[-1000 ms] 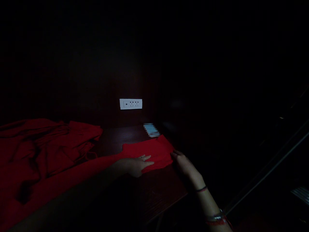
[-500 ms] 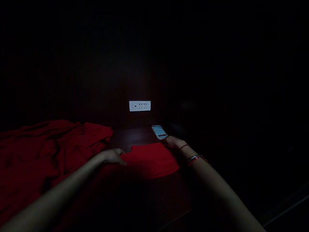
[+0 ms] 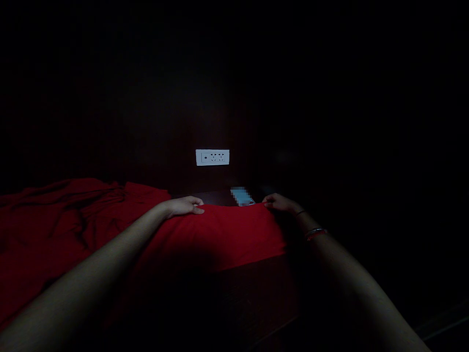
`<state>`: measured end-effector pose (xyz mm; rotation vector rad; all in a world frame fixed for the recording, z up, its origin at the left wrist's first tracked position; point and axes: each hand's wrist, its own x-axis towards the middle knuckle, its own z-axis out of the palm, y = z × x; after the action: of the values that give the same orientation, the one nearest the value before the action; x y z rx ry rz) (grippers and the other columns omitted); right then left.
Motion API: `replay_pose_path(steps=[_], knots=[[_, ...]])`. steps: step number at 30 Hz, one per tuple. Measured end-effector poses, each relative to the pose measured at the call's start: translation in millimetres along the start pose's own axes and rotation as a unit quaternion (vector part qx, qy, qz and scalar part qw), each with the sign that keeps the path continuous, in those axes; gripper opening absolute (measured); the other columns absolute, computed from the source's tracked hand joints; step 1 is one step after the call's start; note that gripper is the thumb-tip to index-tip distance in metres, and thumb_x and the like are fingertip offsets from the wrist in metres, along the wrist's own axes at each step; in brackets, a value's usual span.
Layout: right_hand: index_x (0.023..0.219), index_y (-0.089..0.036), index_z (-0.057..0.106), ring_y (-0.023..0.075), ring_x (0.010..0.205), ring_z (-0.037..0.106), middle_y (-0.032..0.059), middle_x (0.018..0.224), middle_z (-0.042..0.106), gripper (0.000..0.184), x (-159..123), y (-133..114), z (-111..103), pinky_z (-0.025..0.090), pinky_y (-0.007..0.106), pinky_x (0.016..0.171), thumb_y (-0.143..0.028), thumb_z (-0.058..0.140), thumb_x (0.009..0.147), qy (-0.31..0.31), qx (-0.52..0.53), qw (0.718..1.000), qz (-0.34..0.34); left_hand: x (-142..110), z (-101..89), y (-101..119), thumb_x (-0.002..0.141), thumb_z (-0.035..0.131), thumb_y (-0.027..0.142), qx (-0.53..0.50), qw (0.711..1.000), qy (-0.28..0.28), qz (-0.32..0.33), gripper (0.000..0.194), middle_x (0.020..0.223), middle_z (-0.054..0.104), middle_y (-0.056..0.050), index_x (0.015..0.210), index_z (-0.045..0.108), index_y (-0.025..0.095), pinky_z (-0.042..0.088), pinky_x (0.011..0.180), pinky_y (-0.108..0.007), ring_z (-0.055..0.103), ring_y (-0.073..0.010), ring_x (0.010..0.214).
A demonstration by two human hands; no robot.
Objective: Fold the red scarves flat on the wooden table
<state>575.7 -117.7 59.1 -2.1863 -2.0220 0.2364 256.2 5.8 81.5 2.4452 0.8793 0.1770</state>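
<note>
A red cloth (image 3: 234,234) is stretched between my two hands, its far edge lifted and nearly straight. My left hand (image 3: 185,206) pinches that edge on the left, thumb on the near side. At the far right corner my right hand (image 3: 278,201), with bracelets on the wrist, is closed on the same edge. The cloth runs leftward into a wide, wrinkled heap of red fabric (image 3: 54,220). Just behind the raised edge lies a phone (image 3: 241,195) with a lit screen, its lower end partly covered by the cloth.
A white socket panel (image 3: 212,157) is fixed to the dark wall behind. Beneath the cloth is a dark wooden surface (image 3: 252,293), with a front edge at the bottom. Most of the surroundings are too dark to make out.
Both hands have risen and moved away from me with the cloth edge, and the right has shifted right. The strip is now pulled taut and hides the lower part of the phone.
</note>
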Motion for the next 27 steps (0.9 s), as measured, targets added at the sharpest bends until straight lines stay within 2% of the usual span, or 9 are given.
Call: replay_pose_path(steps=[4, 7, 10, 13, 17, 20, 23, 25, 27], knots=[[0.082, -0.013, 0.062, 0.0170, 0.075, 0.057, 0.0095, 0.085, 0.064, 0.020, 5.7, -9.9, -1.7, 0.041, 0.024, 0.064, -0.010, 0.046, 0.070, -0.029, -0.090, 0.995, 0.036, 10.7, 17.8, -12.0, 0.057, 0.052, 0.038, 0.071, 0.989, -0.108, -0.077, 0.031, 0.087, 0.062, -0.004, 0.078, 0.057, 0.015, 0.040, 0.067, -0.024, 0.054, -0.0186, 0.077], [0.093, -0.012, 0.059, 0.0202, 0.077, 0.058, 0.0149, 0.092, 0.062, 0.027, 7.6, -23.6, 3.3, 0.041, 0.025, 0.062, -0.010, 0.045, 0.071, -0.024, -0.121, 0.991, 0.045, 7.5, 25.8, -22.9, 0.057, 0.053, 0.038, 0.083, 0.981, -0.130, -0.114, 0.038, 0.098, 0.061, -0.007, 0.086, 0.058, 0.014, 0.040, 0.074, -0.025, 0.054, -0.0207, 0.087], [0.102, -0.017, 0.055, 0.0182, 0.080, 0.058, 0.0097, 0.096, 0.062, 0.034, 7.5, -31.9, 8.0, 0.040, 0.022, 0.064, -0.013, 0.049, 0.069, -0.039, -0.120, 0.992, 0.008, 2.8, 28.2, -31.0, 0.059, 0.052, 0.039, -0.002, 0.986, -0.135, -0.100, 0.039, 0.099, 0.062, -0.004, 0.090, 0.059, 0.015, 0.040, 0.075, -0.023, 0.055, -0.0190, 0.090], [0.105, -0.019, 0.053, 0.0141, 0.077, 0.058, 0.0037, 0.091, 0.063, 0.038, 8.0, -33.3, 9.2, 0.040, 0.018, 0.065, -0.013, 0.051, 0.068, -0.063, -0.069, 0.993, -0.069, 3.9, 29.8, -33.3, 0.063, 0.049, 0.038, -0.039, 0.989, -0.123, -0.069, 0.035, 0.095, 0.063, -0.001, 0.089, 0.058, 0.016, 0.041, 0.075, -0.022, 0.055, -0.0178, 0.088], [0.116, -0.014, 0.044, 0.0139, 0.082, 0.057, 0.0058, 0.097, 0.060, 0.047, 10.3, -34.4, 10.3, 0.042, 0.020, 0.070, -0.015, 0.051, 0.070, -0.056, -0.001, 0.994, -0.097, 8.1, 36.3, -24.4, 0.070, 0.045, 0.030, 0.058, 0.992, -0.092, -0.063, 0.027, 0.093, 0.062, -0.003, 0.089, 0.058, 0.014, 0.041, 0.074, -0.023, 0.056, -0.0180, 0.086], [0.114, -0.013, 0.047, 0.0181, 0.103, 0.047, 0.0098, 0.116, 0.049, 0.045, 6.0, -40.7, 17.5, 0.037, 0.025, 0.085, -0.020, 0.053, 0.070, -0.038, -0.018, 0.993, -0.110, -4.0, 46.8, -7.9, 0.072, 0.045, 0.025, 0.167, 0.982, 0.034, -0.082, 0.034, 0.108, 0.053, -0.010, 0.104, 0.050, 0.015, 0.037, 0.081, -0.032, 0.050, -0.0225, 0.097], [0.118, -0.014, 0.044, 0.0200, 0.115, 0.036, 0.0111, 0.127, 0.038, 0.048, -13.9, -51.8, 32.8, 0.029, 0.028, 0.094, -0.024, 0.052, 0.072, 0.028, -0.024, 0.996, -0.081, -33.8, 63.5, 9.0, 0.077, 0.041, 0.032, 0.222, 0.964, 0.144, -0.013, 0.036, 0.114, 0.045, -0.011, 0.109, 0.045, 0.018, 0.034, 0.086, -0.038, 0.044, -0.0242, 0.103], [0.125, -0.017, 0.036, 0.0198, 0.117, 0.032, 0.0108, 0.129, 0.034, 0.053, -34.7, -59.9, 46.4, 0.026, 0.030, 0.096, -0.033, 0.047, 0.076, 0.078, -0.002, 0.996, -0.044, -56.6, 77.6, 14.3, 0.077, 0.041, 0.039, 0.194, 0.972, 0.113, 0.065, 0.037, 0.114, 0.045, -0.010, 0.108, 0.045, 0.019, 0.034, 0.087, -0.037, 0.043, -0.0226, 0.104], [0.128, -0.020, 0.030, 0.0221, 0.120, 0.027, 0.0106, 0.132, 0.030, 0.056, -55.6, -66.7, 59.9, 0.021, 0.037, 0.098, -0.044, 0.040, 0.078, 0.068, 0.005, 0.998, 0.009, -75.3, 91.7, 13.3, 0.073, 0.048, 0.039, 0.168, 0.976, 0.077, 0.112, 0.043, 0.118, 0.042, -0.009, 0.111, 0.043, 0.020, 0.035, 0.088, -0.037, 0.040, -0.0233, 0.107]])
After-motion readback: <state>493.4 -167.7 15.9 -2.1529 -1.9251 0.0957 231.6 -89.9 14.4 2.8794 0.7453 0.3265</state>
